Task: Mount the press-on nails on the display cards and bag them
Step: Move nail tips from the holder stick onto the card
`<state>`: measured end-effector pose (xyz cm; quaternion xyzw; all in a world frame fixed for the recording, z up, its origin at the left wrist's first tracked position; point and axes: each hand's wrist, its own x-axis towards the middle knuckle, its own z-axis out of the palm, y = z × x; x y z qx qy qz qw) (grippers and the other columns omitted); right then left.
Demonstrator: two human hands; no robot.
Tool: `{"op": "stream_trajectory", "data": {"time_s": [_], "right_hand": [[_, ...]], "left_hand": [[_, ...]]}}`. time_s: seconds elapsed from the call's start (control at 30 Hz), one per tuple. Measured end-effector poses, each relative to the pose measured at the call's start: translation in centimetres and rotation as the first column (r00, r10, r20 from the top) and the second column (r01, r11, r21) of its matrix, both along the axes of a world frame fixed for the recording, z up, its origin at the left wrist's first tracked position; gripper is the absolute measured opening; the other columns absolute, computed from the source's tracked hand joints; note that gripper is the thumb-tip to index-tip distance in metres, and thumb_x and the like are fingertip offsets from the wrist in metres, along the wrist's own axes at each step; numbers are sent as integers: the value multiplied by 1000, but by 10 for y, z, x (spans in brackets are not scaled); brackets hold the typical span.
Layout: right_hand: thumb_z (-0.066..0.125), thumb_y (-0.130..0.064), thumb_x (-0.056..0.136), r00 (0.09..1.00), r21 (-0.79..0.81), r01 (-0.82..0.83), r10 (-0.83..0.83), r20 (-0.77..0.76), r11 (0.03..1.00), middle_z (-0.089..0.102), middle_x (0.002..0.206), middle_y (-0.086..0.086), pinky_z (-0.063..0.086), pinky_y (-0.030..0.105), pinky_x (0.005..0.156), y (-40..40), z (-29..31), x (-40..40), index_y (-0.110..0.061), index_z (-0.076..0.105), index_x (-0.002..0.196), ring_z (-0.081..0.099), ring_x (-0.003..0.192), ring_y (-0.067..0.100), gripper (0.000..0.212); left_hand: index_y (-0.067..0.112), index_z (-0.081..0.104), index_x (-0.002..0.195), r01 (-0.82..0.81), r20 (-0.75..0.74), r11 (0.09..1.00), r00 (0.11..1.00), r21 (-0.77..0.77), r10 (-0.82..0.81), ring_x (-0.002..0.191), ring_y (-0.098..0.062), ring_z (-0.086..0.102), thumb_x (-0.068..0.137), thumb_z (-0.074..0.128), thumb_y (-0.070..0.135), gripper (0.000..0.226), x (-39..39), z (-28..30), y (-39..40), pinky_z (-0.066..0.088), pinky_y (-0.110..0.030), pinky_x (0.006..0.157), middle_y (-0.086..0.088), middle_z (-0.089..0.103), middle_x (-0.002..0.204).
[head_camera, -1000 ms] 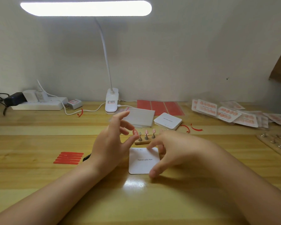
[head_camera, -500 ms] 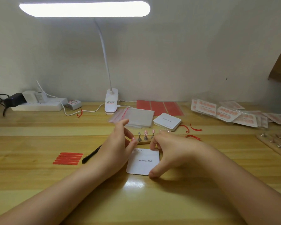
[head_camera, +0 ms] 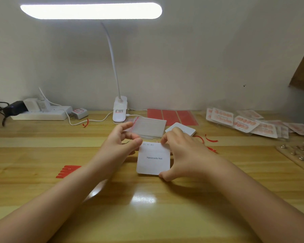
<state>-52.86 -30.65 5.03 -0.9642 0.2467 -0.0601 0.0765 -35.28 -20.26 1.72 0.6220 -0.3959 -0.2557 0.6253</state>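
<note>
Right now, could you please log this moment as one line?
left hand: at card's top-left | right hand: grips display card | nails mounted: none visible

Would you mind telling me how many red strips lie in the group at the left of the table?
5, stacked in a neat row on the table left of the left forearm: red strips. The forearm may hide their right ends.

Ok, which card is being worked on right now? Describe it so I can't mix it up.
Start at the white clip lamp at the back of the desk and come straight toward the camera. The card lies between the two hands. Unlike the stack of cards behind, it lies single and reads "Handmade Nail".
</note>
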Motion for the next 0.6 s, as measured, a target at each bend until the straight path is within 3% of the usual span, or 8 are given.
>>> {"op": "stream_trajectory", "data": {"time_s": [0.2,0.37,0.47,0.53,0.6], "right_hand": [[76,-58,60,992,-137,25,-7,127,990,35,114,-5,33,27,78,-3,-4,3,-23,39,120,42,104,16,79],[78,-64,52,953,-97,41,-10,304,994,32,115,-9,27,22,87,-8,-5,5,-27,39,125,30,110,10,91],[81,-70,45,851,305,44,-196,487,951,40,120,-13,39,22,92,-2,1,8,-30,38,131,40,112,2,103],[81,-68,51,785,662,-83,-361,504,745,58,117,-11,53,28,85,0,6,9,-25,47,128,59,105,5,95],[81,-49,67,788,823,-215,-405,464,525,71,108,0,59,37,81,0,8,10,-20,60,117,69,97,17,61]], "left_hand": [[18,47,132,139,140,989,981,-43,-132,84,-11,68,76,72,10,62,-6,4,7,55,-24,80,6,67,82],[15,52,128,95,166,976,984,-197,-62,87,-15,68,76,72,10,56,-10,13,11,54,-25,82,-2,70,86],[18,52,126,63,158,955,987,-291,-17,90,-15,69,77,71,10,53,-14,20,14,53,-21,80,-5,70,90],[19,51,125,63,168,940,986,-335,-6,93,-15,69,76,70,15,54,-19,25,16,53,-19,81,-4,70,92],[20,50,124,67,184,928,983,-368,1,94,-14,68,75,70,17,54,-24,27,16,52,-18,82,0,70,91]]}}
